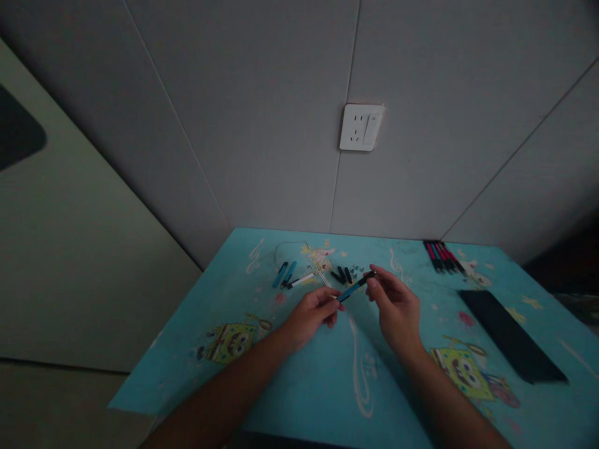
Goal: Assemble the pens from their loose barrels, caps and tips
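A blue pen (354, 289) with a black end slants upward to the right between my two hands, above the table. My left hand (314, 313) pinches its lower left end. The fingers of my right hand (394, 305) are closed around its black upper right end. Just beyond the hands lie several short black pen parts (342, 274) and some tiny pieces (357, 272). To their left are blue pen barrels (289, 272) and a white stick-like piece (301, 280) with a dark end.
Several red, blue and black pens (442, 257) lie in a row at the back right. A dark flat rectangular panel (510, 337) rests on the right of the blue patterned table (187, 374). Behind stands a grey wall with a white socket (362, 127).
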{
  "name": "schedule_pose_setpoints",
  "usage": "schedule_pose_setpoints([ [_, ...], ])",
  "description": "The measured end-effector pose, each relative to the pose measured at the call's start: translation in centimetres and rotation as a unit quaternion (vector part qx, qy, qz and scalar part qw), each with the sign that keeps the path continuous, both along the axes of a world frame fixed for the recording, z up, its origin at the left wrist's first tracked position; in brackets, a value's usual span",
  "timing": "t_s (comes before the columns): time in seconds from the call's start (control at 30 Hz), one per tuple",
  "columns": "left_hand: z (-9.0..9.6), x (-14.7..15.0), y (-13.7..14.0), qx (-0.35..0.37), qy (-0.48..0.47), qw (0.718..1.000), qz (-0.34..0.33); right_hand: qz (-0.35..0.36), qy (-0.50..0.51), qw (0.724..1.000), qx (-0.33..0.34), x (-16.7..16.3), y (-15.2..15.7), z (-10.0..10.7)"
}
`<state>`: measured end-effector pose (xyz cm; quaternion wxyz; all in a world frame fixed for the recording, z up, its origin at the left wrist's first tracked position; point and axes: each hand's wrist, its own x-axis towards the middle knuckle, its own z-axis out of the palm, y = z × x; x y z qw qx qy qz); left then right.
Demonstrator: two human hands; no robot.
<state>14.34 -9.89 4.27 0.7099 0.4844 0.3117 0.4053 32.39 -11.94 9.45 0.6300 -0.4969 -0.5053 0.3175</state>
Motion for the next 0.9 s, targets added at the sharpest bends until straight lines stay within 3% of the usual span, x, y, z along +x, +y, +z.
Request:
schedule_pose_setpoints([
  [0.23, 0.2, -0.2, -0.1, 0.085, 0.071, 0.994, -0.008, 0.061, -0.061, 0.996, 0.003, -0.4, 0.2, -1.1],
  [0.3, 0.4, -0.3, -0.1, 0.105, 0.087, 0.991, 0.008, 0.075, -0.106, 0.992, -0.002, -0.2, 0.8, -1.6],
  [0.37, 0.6, -0.6, 0.3, 0.107, 0.095, 0.988, 0.052, 0.044, -0.171, 0.984, -0.004, 0.5, 1.8, -2.2],
  [0.47, 0.6, -1.4, 1.2, 0.101, 0.101, 0.981, 0.134, -0.016, -0.316, 0.949, 0.000, 2.1, 3.4, -3.4],
  [0.6, 0.6, -2.7, 2.5, 0.120, 0.139, 0.958, 0.222, -0.030, -0.431, 0.902, -0.003, 3.3, 4.8, -5.0],
  [0.73, 0.9, -3.4, 3.1, 0.143, 0.199, 0.937, 0.248, -0.049, -0.457, 0.888, -0.037, 3.0, 5.4, -5.8],
  [0.9, 1.0, -3.1, 2.9, 0.169, 0.221, 0.930, 0.240, -0.056, -0.446, 0.891, -0.056, 2.7, 5.9, -6.1],
])
